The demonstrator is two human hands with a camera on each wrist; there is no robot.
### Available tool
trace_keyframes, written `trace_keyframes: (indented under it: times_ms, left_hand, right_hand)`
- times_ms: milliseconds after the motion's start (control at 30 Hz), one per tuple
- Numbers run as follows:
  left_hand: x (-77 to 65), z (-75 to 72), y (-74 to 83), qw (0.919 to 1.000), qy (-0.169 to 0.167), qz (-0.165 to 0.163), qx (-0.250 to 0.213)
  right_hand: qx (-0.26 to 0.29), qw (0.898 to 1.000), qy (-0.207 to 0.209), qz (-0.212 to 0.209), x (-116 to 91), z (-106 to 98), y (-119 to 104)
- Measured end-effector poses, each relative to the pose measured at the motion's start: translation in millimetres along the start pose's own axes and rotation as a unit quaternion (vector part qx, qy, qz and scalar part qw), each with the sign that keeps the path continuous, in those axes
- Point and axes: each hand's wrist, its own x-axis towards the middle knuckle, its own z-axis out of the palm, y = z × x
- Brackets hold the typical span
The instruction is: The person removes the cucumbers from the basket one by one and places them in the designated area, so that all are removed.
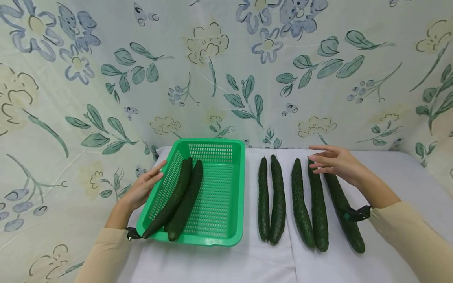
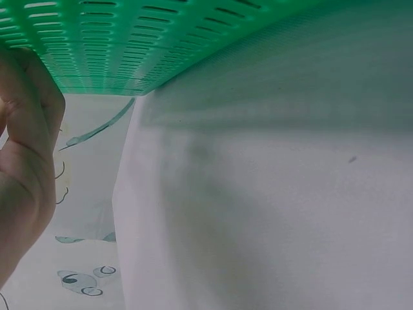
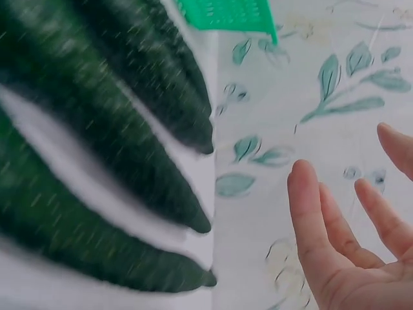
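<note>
My left hand [image 1: 141,189] is at the left side of a green plastic basket [image 1: 238,196], its fairly straight fingers touching the rim. In the left wrist view, that hand [image 2: 26,142] shows beside the slotted basket wall [image 2: 148,39]. Inside the basket two dark green cucumbers [image 1: 189,202] lie side by side, slanting along its left part. My right hand [image 1: 337,163] hovers over the far ends of the cucumbers on the right, fingers spread and holding nothing. Beneath it are a cucumber [image 1: 319,212] and the rightmost cucumber [image 1: 348,224], the latter partly hidden by hand and wristband.
Left of these, more cucumbers [image 1: 277,200] lie lengthwise in a loose row on the white tablecloth [image 1: 262,263], right of the basket. A floral cloth [image 1: 212,102] hangs behind the table and down the left side. Both wrists wear black bands [image 1: 357,214].
</note>
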Motion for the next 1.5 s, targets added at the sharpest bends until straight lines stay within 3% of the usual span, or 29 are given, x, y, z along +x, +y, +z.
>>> trace_keyframes:
  times_ms: [500, 967, 1500]
  left_hand:
    - [-0.9, 2.9, 2.1, 1.0, 0.004, 0.002, 0.004]
    - [-2.8, 0.7, -1.5, 1.0, 0.004, 0.005, 0.005]
    - [-0.2, 0.5, 1.7, 0.9999, -0.006, 0.012, -0.008]
  right_hand:
    - [0.097, 0.995, -0.025, -0.026, 36.4, 55.8, -60.4]
    - [0.154, 0.985, -0.07, -0.022, 70.4, 128.2, -109.4]
    - [0.16, 0.982, -0.098, 0.007, 96.7, 217.9, -127.2]
